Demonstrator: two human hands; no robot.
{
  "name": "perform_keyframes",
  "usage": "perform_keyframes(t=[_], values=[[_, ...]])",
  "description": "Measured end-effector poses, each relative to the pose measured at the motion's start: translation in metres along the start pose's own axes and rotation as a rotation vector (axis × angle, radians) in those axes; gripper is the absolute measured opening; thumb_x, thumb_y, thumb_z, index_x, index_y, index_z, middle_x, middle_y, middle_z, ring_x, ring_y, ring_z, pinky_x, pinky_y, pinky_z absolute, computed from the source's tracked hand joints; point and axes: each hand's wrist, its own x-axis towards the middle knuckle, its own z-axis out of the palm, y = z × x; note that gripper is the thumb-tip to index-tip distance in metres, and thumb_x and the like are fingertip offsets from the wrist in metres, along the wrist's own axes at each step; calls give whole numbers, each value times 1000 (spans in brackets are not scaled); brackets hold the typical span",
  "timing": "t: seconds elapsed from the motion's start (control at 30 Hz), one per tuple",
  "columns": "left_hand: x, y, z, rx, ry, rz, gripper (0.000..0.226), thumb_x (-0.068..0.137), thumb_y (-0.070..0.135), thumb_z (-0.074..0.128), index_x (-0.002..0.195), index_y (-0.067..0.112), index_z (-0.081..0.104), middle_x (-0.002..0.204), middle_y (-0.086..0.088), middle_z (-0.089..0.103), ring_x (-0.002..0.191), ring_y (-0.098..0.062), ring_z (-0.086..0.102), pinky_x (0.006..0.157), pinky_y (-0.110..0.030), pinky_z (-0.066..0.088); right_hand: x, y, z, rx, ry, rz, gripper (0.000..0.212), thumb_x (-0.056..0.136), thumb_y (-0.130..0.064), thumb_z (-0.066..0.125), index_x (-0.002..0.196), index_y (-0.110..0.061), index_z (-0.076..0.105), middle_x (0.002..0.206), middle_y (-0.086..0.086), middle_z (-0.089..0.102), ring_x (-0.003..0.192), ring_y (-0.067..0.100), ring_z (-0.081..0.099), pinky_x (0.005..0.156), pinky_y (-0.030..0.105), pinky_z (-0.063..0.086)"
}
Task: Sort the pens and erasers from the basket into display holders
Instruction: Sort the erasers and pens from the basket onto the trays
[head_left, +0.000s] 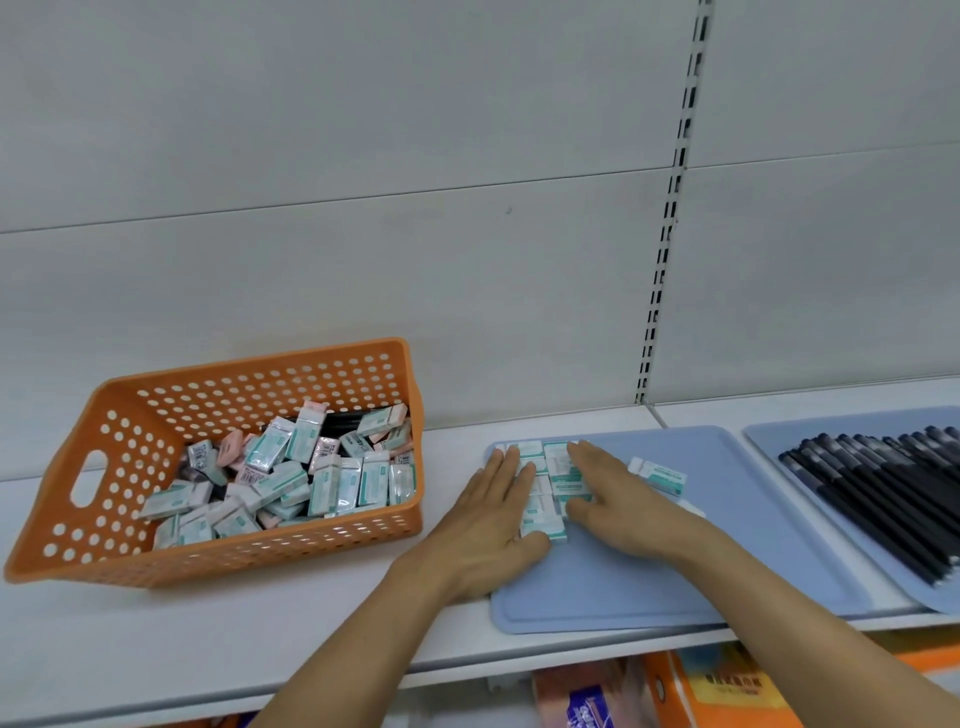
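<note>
An orange perforated basket (130, 447) stands on the white shelf at the left, holding several teal-and-white and pink boxed erasers (332, 478) with a few black pens (345, 421) at its back. On the blue tray (649, 587) to its right lies a block of erasers (558, 467) in the far-left corner. My left hand (493, 525) lies flat against the block's left side, fingers straight. My right hand (618, 499) presses flat on its right side. One loose eraser (660, 474) lies just right of my right hand.
A second blue tray (769, 431) at the far right carries a row of black pens (883, 488). The shelf's back wall has a slotted upright (670, 228). Below the shelf edge, packaged goods (727, 691) show.
</note>
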Motion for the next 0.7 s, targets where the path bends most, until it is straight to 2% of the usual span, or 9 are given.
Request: perform_keyframes(t=[0.1, 0.17, 0.23, 0.37, 0.47, 0.53, 0.6, 0.7], values=[[0, 0, 2, 24, 22, 3, 82, 93, 49, 34, 154, 20, -11, 159, 1, -26, 141, -8, -32, 120, -32, -10, -5, 4, -9, 55, 39, -19, 68, 99, -21, 49, 155, -20, 11, 161, -5, 10, 147, 10, 10, 115, 20, 9], [-3, -2, 3, 29, 40, 25, 80, 92, 50, 30, 154, 22, -12, 159, 3, -26, 140, -6, -33, 120, -33, -12, -14, 12, -22, 69, 170, -70, 66, 97, -21, 54, 153, -22, 19, 158, -9, 18, 146, 8, 14, 110, 15, 10], [-9, 1, 2, 17, 76, 62, 77, 93, 51, 29, 154, 26, -11, 159, 8, -24, 140, -2, -32, 120, -33, -13, -27, 25, -37, 51, 259, -79, 64, 95, -24, 59, 151, -26, 26, 151, -14, 24, 144, 6, 15, 109, 15, 12], [2, 20, -1, 14, 149, 118, 71, 98, 57, 34, 155, 31, 0, 161, 16, -11, 145, 0, -19, 120, -33, -11, -34, 53, -52, 4, 220, 62, 58, 95, -32, 57, 148, -25, 33, 156, -6, 26, 144, 13, 18, 115, 30, 21], [29, 26, -6, -27, 149, -15, 83, 91, 70, 33, 156, 27, 2, 163, 6, -8, 148, -8, -13, 121, -36, -8, -30, 56, -43, 11, 195, 94, 53, 96, -34, 55, 145, -25, 38, 153, -3, 33, 138, 15, 29, 110, 28, 26], [37, 21, -8, -23, 81, -107, 96, 86, 76, 33, 156, 20, -1, 163, -1, -11, 149, -14, -14, 121, -37, -7, -33, 57, -35, -14, 174, 88, 55, 95, -39, 56, 145, -27, 37, 151, -4, 34, 136, 14, 32, 107, 25, 28], [35, 19, -4, 19, 19, -122, 103, 83, 80, 33, 156, 18, -4, 163, -1, -14, 148, -14, -16, 121, -37, -6, -40, 60, -30, -12, 147, 51, 59, 93, -44, 56, 146, -29, 34, 153, -9, 29, 139, 9, 26, 107, 20, 25], [31, 17, -3, 43, 34, -114, 101, 83, 81, 30, 156, 20, -3, 163, 3, -12, 148, -11, -14, 121, -36, -5, -48, 67, -28, 52, 104, 30, 75, 83, -58, 60, 147, -39, 26, 153, -19, 19, 141, 0, 17, 112, 21, 20]])
